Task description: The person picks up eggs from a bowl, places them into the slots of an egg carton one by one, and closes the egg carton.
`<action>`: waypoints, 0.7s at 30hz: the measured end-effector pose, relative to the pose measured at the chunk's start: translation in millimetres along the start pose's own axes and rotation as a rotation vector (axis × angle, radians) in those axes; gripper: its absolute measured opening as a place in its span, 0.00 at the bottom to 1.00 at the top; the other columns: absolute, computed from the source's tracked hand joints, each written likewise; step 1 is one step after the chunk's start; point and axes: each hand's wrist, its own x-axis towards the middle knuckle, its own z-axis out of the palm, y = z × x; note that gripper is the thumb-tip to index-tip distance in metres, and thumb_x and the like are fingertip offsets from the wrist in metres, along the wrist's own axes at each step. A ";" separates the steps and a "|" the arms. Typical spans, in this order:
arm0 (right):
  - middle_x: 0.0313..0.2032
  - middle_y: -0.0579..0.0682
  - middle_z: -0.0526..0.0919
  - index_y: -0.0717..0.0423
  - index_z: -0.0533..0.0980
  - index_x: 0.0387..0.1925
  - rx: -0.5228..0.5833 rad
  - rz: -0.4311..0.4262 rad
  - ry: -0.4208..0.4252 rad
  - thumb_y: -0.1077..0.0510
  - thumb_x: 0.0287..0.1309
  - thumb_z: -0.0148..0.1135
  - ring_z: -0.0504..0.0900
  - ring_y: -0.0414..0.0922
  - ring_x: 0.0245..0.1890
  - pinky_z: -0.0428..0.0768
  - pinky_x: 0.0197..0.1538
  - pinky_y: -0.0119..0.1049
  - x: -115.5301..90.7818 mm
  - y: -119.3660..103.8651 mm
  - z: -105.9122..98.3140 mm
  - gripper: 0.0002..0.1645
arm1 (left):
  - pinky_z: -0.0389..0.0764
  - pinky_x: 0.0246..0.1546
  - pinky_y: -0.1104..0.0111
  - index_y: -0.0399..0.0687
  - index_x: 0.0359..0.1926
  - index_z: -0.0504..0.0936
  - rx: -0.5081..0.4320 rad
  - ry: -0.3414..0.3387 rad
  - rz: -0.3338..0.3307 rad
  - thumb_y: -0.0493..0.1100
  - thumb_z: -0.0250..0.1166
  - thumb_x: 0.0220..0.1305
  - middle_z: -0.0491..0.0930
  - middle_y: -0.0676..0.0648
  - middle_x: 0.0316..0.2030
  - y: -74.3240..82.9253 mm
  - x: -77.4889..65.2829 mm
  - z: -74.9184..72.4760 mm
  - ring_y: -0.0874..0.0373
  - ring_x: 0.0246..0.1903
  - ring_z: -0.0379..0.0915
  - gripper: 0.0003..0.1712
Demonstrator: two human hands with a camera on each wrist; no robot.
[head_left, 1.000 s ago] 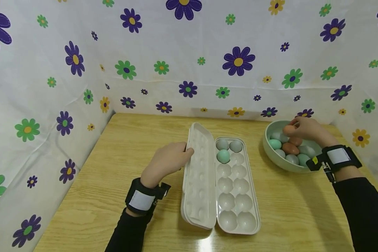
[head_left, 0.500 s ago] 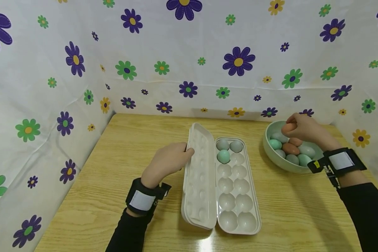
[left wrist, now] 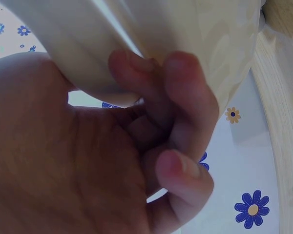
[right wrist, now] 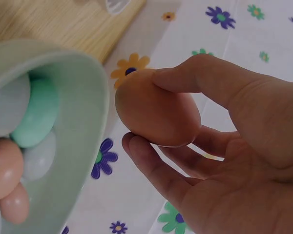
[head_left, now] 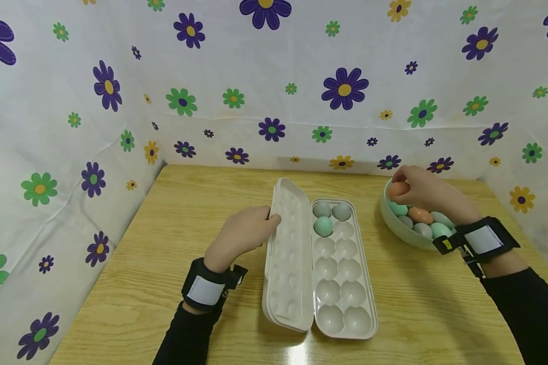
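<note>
I can see from over here that the right hand (head_left: 431, 190) has a brown egg (right wrist: 154, 109) in a pinch. The thumb is on one side of the egg and the fingertips are on the other. The egg is up by the left part of the bowl's rim, near the rim but not touching it in the right wrist view. I can't tell how high up it is.

The pale green bowl (head_left: 402, 232) sits on the right of the wood surface (head_left: 201, 197). I see more eggs lying in it, some green, some grey and some brown.

The left hand (head_left: 244, 230) is gripping the edge of the lid (head_left: 280, 284), with the thumb on the front and the fingers bent behind. The lid is open and leans up at a slant, joined to the egg box (head_left: 363, 261) along one side.

The box has two rows of six cups. I count two grey eggs (head_left: 341, 212) in the two far cups and one green egg (head_left: 323, 226) in the left cup next to them. The other nine cups have nothing in them.

Behind it all I see a white cloth (head_left: 237, 50) with purple, green and yellow flowers.
</note>
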 end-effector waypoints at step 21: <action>0.39 0.54 0.74 0.59 0.73 0.43 -0.097 -0.194 -0.024 0.60 0.41 0.66 0.71 0.48 0.35 0.72 0.37 0.41 -0.2 -55.4 38.4 0.23 | 0.65 0.16 0.65 0.52 0.26 0.73 -0.015 0.007 0.011 0.54 0.42 0.66 0.72 0.51 0.19 -0.4 -1.6 -0.8 0.56 0.17 0.67 0.19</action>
